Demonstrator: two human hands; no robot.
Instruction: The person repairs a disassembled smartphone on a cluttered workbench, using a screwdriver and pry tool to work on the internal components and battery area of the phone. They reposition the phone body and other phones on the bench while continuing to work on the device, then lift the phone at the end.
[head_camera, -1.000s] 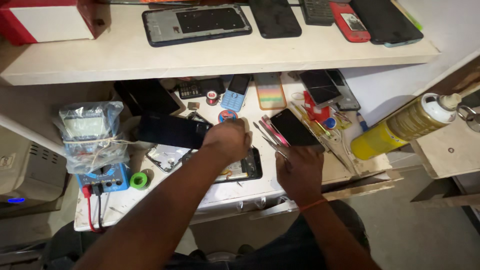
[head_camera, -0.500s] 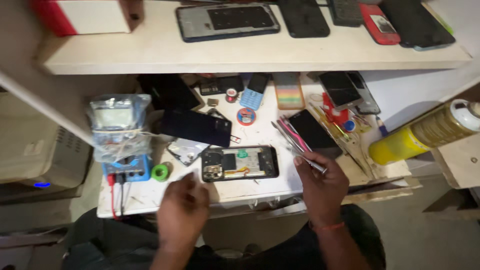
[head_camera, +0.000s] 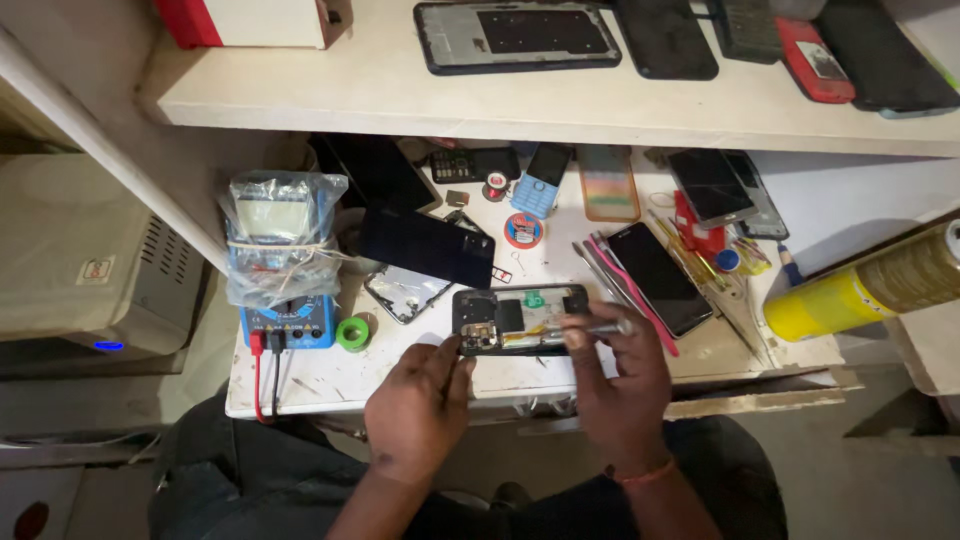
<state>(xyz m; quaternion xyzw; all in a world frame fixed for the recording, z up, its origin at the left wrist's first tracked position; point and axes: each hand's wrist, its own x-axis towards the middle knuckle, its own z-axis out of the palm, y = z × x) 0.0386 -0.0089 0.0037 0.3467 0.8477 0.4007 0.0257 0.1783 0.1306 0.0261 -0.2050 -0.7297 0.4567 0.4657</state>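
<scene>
Left hand fingertips pinch opened phone edge | right hand closed on screwdriver | keep tip square, phone flat.

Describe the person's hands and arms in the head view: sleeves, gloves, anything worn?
Both are bare: no gloves and no sleeves showing along either forearm. The left hand has no ring, watch or band that can be seen. The right hand has a thin orange-red band around its wrist. No tape or markings are visible on either. Dark clothing covers the lap below.
</scene>
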